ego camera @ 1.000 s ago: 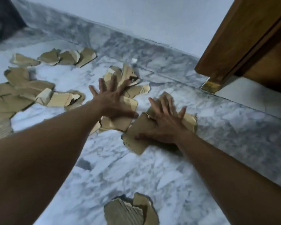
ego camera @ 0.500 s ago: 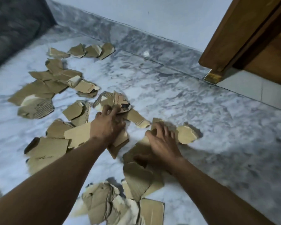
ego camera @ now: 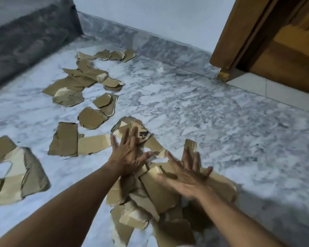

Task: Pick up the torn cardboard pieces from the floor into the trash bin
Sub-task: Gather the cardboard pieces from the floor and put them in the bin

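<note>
Marble floor (ego camera: 203, 122); left hand (ego camera: 127, 152) touches cardboard (ego camera: 145, 138) marked "81".

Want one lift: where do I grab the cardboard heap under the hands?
The heap is loose overlapping pieces, so a top pinch lifts few. Probably take its outer flanks low down: left hand from the left, right hand from the right, squeezing inward.

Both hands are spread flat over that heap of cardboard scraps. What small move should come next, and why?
Probably curl both hands inward to grip the heap. The left hand and right hand lie over it with fingers spread, gripping nothing, and the pieces are bunched together beneath them, so a two-handed scoop looks ready.
</note>
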